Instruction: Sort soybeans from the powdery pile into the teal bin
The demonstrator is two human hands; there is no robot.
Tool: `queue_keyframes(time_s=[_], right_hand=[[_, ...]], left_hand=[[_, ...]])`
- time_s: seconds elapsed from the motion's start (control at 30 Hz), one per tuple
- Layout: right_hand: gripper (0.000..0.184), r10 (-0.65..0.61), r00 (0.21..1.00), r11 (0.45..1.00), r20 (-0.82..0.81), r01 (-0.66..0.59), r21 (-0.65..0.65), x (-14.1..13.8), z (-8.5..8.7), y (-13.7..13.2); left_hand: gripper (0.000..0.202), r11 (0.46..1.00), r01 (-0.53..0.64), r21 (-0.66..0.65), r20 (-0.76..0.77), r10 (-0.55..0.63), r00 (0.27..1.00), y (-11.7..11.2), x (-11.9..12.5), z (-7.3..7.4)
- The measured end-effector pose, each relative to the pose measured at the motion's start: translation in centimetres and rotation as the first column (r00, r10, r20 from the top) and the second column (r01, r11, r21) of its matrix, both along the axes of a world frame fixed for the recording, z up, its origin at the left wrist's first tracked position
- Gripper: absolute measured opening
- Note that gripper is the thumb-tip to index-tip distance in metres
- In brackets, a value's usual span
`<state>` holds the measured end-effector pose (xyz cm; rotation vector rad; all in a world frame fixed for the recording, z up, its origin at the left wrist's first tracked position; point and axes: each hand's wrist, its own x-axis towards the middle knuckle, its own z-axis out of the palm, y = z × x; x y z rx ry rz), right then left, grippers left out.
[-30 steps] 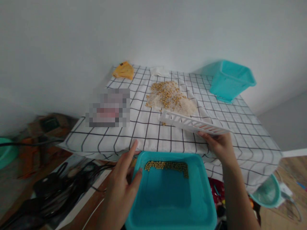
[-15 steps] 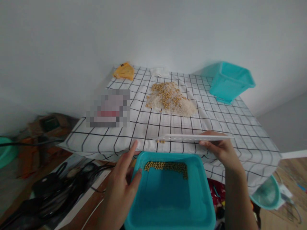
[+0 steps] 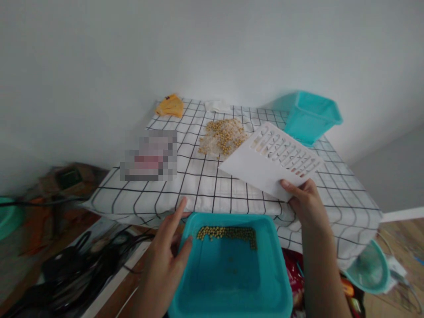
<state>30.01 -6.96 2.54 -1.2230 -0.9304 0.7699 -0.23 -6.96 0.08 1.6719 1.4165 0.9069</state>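
Note:
My right hand (image 3: pixel 306 198) pinches the lower right edge of a thin white board with rows of slots (image 3: pixel 270 161), thumb on top. The board is tilted above the table, partly hiding a heap of yellowish beans and pale grains (image 3: pixel 223 137). In front of the table edge is a teal plastic tub (image 3: pixel 285 282). Round yellowish beans (image 3: pixel 215 231) and darker beans lie along its far inner side. My left hand (image 3: pixel 165 256) grips the tub's left rim, with the thumb at the rim and the index finger stretched out; its other fingers are partly hidden.
A white cloth with a black grid (image 3: pixel 162 190) covers the table. An orange cloth item (image 3: pixel 170 106) and a white folded item (image 3: pixel 217 106) lie at the back. A teal bin (image 3: pixel 311 117) stands back right. Black cables and gear (image 3: pixel 73 260) are at lower left.
The white board has turned from edge-on, low over the table's front, to a raised tilt with its slotted face showing. A few beans now lie on the tub's floor. My left hand stays at the rim.

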Motion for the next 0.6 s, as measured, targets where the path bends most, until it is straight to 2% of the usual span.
queue_keyframes(time_s=[0.23,0.4,0.6], right_hand=[[0.045,-0.033,0.999,0.998,0.006,0.032,0.058,0.4,0.0,0.4],[0.049,-0.088,0.993,0.991,-0.077,0.096,0.099,1.3,-0.3,0.7],[0.046,-0.105,0.976,0.986,-0.188,0.127,0.110,1.7,-0.7,1.3]], left_hand=[[0.063,1.000,0.023,-0.002,-0.005,-0.023,1.000,0.0,-0.1,0.1],[0.065,0.999,0.052,-0.013,-0.036,-0.052,0.998,0.1,-0.3,-0.1],[0.065,0.999,0.039,0.010,-0.023,-0.039,0.999,0.1,0.1,0.3]])
